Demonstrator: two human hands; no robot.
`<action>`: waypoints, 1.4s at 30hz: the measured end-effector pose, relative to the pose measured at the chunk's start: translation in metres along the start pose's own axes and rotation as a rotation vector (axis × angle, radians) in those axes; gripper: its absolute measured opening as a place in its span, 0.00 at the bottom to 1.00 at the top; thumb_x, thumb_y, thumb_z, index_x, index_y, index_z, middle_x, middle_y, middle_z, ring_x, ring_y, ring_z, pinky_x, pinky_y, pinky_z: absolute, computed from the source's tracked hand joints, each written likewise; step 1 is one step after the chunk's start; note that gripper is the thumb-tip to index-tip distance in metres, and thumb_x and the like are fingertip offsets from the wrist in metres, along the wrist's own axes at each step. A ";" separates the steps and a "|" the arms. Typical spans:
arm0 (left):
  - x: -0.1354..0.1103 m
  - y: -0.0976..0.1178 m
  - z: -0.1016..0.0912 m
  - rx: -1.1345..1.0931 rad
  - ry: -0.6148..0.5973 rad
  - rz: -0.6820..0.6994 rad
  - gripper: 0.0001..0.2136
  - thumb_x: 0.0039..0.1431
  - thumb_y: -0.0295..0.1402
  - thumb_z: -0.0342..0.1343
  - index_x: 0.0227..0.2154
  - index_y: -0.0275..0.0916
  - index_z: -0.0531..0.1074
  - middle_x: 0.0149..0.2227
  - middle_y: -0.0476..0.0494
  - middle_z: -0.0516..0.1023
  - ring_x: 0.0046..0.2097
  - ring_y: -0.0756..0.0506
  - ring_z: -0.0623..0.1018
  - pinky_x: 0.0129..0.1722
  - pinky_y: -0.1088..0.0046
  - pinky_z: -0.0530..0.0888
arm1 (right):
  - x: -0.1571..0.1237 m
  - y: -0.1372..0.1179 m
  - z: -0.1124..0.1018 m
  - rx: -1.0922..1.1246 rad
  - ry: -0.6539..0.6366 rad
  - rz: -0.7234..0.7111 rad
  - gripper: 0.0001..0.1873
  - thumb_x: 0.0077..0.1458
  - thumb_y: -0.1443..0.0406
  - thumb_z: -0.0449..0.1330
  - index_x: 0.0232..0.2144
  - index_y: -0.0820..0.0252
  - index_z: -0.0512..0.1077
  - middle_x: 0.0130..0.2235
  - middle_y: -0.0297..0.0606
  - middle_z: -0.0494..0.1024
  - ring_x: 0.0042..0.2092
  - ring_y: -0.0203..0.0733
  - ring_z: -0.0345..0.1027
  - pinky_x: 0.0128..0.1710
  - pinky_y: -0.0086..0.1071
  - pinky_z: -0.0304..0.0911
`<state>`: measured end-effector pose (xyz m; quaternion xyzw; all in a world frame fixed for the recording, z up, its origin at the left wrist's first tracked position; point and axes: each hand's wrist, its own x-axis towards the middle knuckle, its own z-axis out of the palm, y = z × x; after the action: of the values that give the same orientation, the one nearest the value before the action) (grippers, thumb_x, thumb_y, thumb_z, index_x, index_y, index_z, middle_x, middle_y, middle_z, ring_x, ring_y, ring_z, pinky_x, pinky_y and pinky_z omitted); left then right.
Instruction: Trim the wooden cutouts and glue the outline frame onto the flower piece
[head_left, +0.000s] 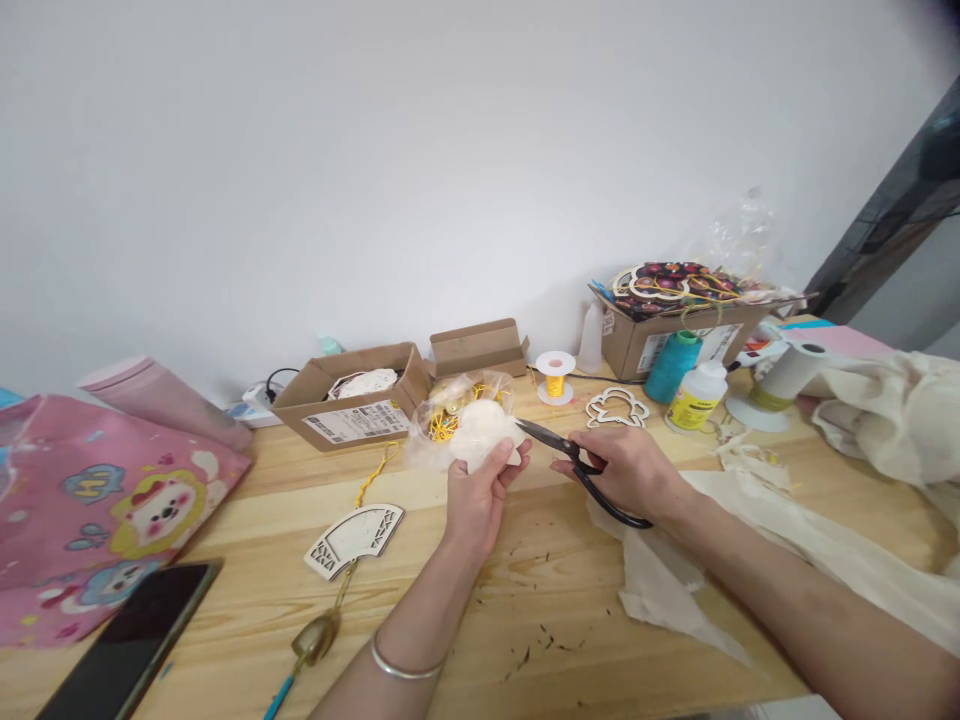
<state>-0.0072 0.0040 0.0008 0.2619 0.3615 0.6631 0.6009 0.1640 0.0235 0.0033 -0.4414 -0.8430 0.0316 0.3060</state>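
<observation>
My left hand (475, 493) is closed around a small round piece of cream fabric (482, 431), held up above the wooden table (525, 600). My right hand (624, 468) grips black scissors (576, 458) by the handles. The blades point left and their tips touch the right edge of the fabric piece. A silver bangle sits on my left wrist.
A fan-shaped wooden cutout (352, 537) with a yellow cord lies front left, a phone (131, 645) and a pink cartoon bag (97, 510) further left. Open cardboard boxes (352, 395), thread spools (555, 377), a glue bottle (696, 395) and cream cloth (787, 540) crowd the back and right.
</observation>
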 end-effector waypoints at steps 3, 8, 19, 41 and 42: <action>0.000 0.000 0.000 0.001 0.003 -0.002 0.09 0.40 0.27 0.63 0.29 0.35 0.75 0.29 0.47 0.79 0.33 0.47 0.78 0.30 0.77 0.76 | 0.000 -0.001 -0.001 -0.013 0.001 -0.007 0.20 0.52 0.53 0.51 0.17 0.60 0.64 0.16 0.31 0.63 0.20 0.31 0.54 0.21 0.25 0.46; 0.000 -0.001 -0.001 0.005 0.012 -0.010 0.09 0.41 0.27 0.63 0.29 0.35 0.75 0.29 0.47 0.79 0.33 0.47 0.78 0.30 0.77 0.76 | 0.000 -0.001 -0.002 -0.066 0.016 -0.017 0.20 0.53 0.53 0.50 0.18 0.60 0.66 0.16 0.31 0.64 0.20 0.32 0.56 0.21 0.25 0.46; -0.001 0.000 0.000 0.010 0.030 -0.035 0.10 0.40 0.27 0.63 0.30 0.34 0.75 0.29 0.46 0.79 0.32 0.48 0.78 0.30 0.77 0.75 | -0.002 -0.001 0.001 -0.105 0.023 -0.023 0.21 0.54 0.53 0.48 0.19 0.60 0.67 0.16 0.33 0.66 0.20 0.33 0.57 0.21 0.26 0.46; -0.001 0.001 -0.001 0.038 0.008 -0.048 0.10 0.40 0.27 0.63 0.30 0.34 0.75 0.29 0.46 0.79 0.31 0.48 0.78 0.29 0.77 0.75 | 0.004 0.012 -0.006 0.170 -0.160 0.065 0.15 0.47 0.54 0.56 0.31 0.61 0.68 0.26 0.34 0.68 0.27 0.35 0.59 0.25 0.27 0.53; -0.001 0.001 -0.001 0.037 0.011 -0.049 0.10 0.39 0.27 0.63 0.30 0.34 0.75 0.29 0.46 0.79 0.31 0.48 0.78 0.29 0.77 0.75 | 0.004 0.010 -0.006 0.140 -0.144 0.069 0.16 0.48 0.54 0.55 0.31 0.61 0.68 0.26 0.35 0.69 0.27 0.36 0.59 0.26 0.27 0.53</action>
<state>-0.0078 0.0028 0.0010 0.2603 0.3832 0.6429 0.6099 0.1726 0.0312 0.0069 -0.4442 -0.8428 0.1324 0.2734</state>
